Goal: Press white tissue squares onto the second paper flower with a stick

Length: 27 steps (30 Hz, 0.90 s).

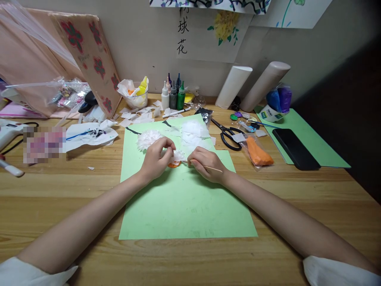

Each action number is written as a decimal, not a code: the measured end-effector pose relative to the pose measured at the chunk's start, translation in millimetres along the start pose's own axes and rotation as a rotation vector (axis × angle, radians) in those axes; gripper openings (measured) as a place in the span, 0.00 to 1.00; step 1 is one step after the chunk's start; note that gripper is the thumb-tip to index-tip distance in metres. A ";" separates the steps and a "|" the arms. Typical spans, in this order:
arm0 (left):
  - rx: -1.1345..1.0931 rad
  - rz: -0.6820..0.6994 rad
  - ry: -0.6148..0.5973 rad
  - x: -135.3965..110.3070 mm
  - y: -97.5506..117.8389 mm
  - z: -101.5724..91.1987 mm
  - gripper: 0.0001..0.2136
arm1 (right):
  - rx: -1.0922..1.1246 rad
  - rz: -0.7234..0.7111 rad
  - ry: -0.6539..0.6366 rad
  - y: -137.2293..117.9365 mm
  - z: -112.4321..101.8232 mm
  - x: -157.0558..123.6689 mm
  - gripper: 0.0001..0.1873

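At frame centre the right hand (207, 165) grips a stick (214, 169); the left hand (158, 157) curls its fingers at tissue (179, 155), hold unclear

- The left hand (159, 157) is hiding part of the orange shape (174, 164) and the white paper piece (179, 155).
- The right hand (206, 163) is covering part of the thin stick (214, 169).
- A pinkish thing (44, 145) is showing only as coarse blocks.
- The left edge is cutting off the white tool (10, 133).
- The top edge is cutting off the uppermost painting (208, 3).
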<state>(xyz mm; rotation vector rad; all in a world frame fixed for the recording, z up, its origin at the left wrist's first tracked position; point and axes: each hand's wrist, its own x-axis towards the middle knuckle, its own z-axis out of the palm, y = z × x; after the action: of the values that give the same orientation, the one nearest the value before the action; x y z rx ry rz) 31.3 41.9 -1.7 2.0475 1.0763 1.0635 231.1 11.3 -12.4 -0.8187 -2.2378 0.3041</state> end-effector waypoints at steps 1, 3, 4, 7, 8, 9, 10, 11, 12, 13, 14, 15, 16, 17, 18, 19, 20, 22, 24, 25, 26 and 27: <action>-0.015 -0.045 0.028 0.3 -1.3 0.1 0.06 | 0.025 0.029 -0.013 0.4 0.2 -0.2 0.15; -0.018 -0.117 0.086 0.9 -3.5 0.2 0.06 | 0.096 0.108 -0.030 0.7 0.9 -0.7 0.17; -0.008 -0.138 0.114 1.1 -4.4 0.3 0.06 | 0.144 0.158 -0.032 0.6 1.2 -0.7 0.17; 0.027 -0.153 0.164 1.6 -5.0 0.3 0.06 | 0.334 0.342 -0.034 -0.8 1.3 0.6 0.18; 0.032 -0.151 0.172 1.7 -4.8 0.4 0.06 | 0.399 0.404 -0.038 -1.4 1.0 1.5 0.19; 0.032 -0.149 0.174 1.8 -4.5 0.3 0.06 | 0.458 0.462 -0.042 -1.8 0.5 2.6 0.19; 0.028 -0.151 0.173 1.9 -4.1 0.3 0.06 | 0.506 0.511 -0.044 -2.0 0.0 3.5 0.19; 0.024 -0.153 0.172 2.0 -3.8 0.3 0.06 | 0.540 0.549 -0.044 -1.9 -0.5 4.4 0.19; 0.019 -0.155 0.169 2.0 -3.6 0.3 0.07 | 0.561 0.572 -0.045 -1.6 -0.9 4.9 0.19; 0.014 -0.157 0.166 2.1 -3.4 0.3 0.07 | 0.574 0.582 -0.052 -1.2 -1.1 5.2 0.19; 0.011 -0.158 0.163 2.1 -3.3 0.4 0.07 | 0.582 0.578 -0.061 -0.8 -1.1 5.1 0.19; 0.010 -0.157 0.160 2.2 -3.3 0.4 0.07 | 0.588 0.565 -0.071 -0.5 -1.0 4.7 0.19; 0.010 -0.156 0.158 2.2 -3.3 0.4 0.07 | 0.586 0.544 -0.083 -0.5 -0.9 4.1 0.19; 0.012 -0.154 0.156 2.2 -3.4 0.4 0.07 | 0.573 0.517 -0.096 -0.8 -0.8 3.5 0.19; 0.013 -0.152 0.154 2.3 -3.4 0.5 0.07 | 0.547 0.486 -0.111 -1.6 -0.8 3.0 0.19; 0.013 -0.149 0.153 2.3 -3.5 0.5 0.07 | 0.512 0.456 -0.125 -2.7 -1.0 2.6 0.19; 0.013 -0.147 0.153 2.3 -3.5 0.5 0.07 | 0.475 0.427 -0.143 -3.9 -1.4 2.4 0.19; 0.010 -0.142 0.153 2.5 -3.7 0.4 0.07 | 0.422 0.384 -0.176 -6.0 -2.2 2.3 0.19; 0.004 -0.138 0.152 2.6 -3.9 0.3 0.07 | 0.423 0.383 -0.184 -6.4 -2.4 2.3 0.19; 0.002 -0.137 0.150 2.7 -4.0 0.2 0.07 | 0.450 0.401 -0.175 -5.6 -2.1 2.3 0.19; -0.001 -0.136 0.151 2.8 -4.0 0.1 0.07 | 0.496 0.427 -0.161 -4.3 -1.6 2.4 0.19; -0.005 -0.135 0.151 2.9 -4.1 0.1 0.07 | 0.559 0.458 -0.143 -2.6 -1.0 2.5 0.20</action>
<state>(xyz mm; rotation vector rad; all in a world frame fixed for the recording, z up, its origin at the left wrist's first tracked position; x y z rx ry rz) 30.8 46.3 -3.8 1.8856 1.2675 1.1639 229.2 10.8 -9.2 -1.0012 -1.9084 1.1744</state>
